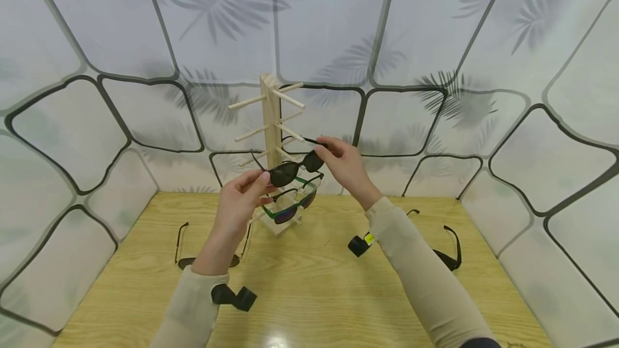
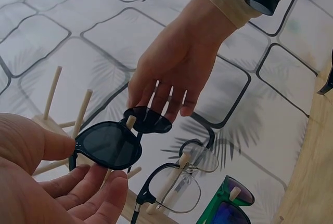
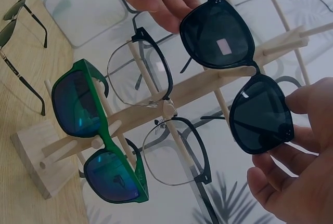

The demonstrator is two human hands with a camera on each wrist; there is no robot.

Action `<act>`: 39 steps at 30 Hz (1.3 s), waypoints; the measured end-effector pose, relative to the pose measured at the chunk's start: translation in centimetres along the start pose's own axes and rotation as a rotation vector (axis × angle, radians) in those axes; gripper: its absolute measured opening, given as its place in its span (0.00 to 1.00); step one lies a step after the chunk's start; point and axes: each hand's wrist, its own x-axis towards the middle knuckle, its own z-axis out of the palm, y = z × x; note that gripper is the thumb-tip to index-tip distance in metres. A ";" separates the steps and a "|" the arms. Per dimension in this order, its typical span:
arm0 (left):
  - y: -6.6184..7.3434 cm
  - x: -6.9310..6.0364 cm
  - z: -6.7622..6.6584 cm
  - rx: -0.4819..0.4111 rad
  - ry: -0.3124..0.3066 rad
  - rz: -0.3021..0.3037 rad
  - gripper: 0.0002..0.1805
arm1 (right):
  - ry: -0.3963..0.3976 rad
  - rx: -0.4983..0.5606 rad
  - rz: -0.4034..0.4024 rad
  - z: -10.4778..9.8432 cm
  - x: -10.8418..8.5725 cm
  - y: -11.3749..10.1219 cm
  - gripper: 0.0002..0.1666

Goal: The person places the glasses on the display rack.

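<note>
"So, where are the black sunglasses [image 1: 284,174]?"

"At the wooden rack [image 1: 271,111], above the clear glasses [image 3: 162,67]. Left hand [image 1: 237,197] and right hand [image 1: 343,164] pinch opposite ends; hold both level."

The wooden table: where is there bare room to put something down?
The table is bare between the two sleeves, in front of the stand. The stand's top pegs are free. Lower down is crowded: the left hand and right hand hold black sunglasses near clear glasses and green sunglasses.

The wooden table [image 1: 309,294] bears a pegged stand [image 1: 274,141], sunglasses [image 1: 185,262] at left and black eyewear [image 1: 447,260] at right.
</note>
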 end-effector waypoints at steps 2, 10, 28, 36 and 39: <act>0.0 0.0 0.0 -0.003 0.004 -0.005 0.21 | -0.003 -0.001 0.001 0.0 0.0 -0.1 0.28; 0.1 0.1 -0.1 0.009 0.010 -0.021 0.23 | -0.010 0.008 -0.004 0.2 0.2 0.1 0.28; 0.1 -0.1 -0.2 -0.011 0.008 -0.028 0.23 | -0.017 0.019 0.015 0.2 0.0 0.0 0.29; -0.1 -0.5 -0.3 -0.026 0.000 -0.020 0.22 | -0.017 0.024 0.020 0.0 -0.4 0.2 0.30; -0.1 -0.6 -0.3 -0.021 -0.003 -0.028 0.22 | -0.017 0.030 0.022 -0.1 -0.5 0.3 0.30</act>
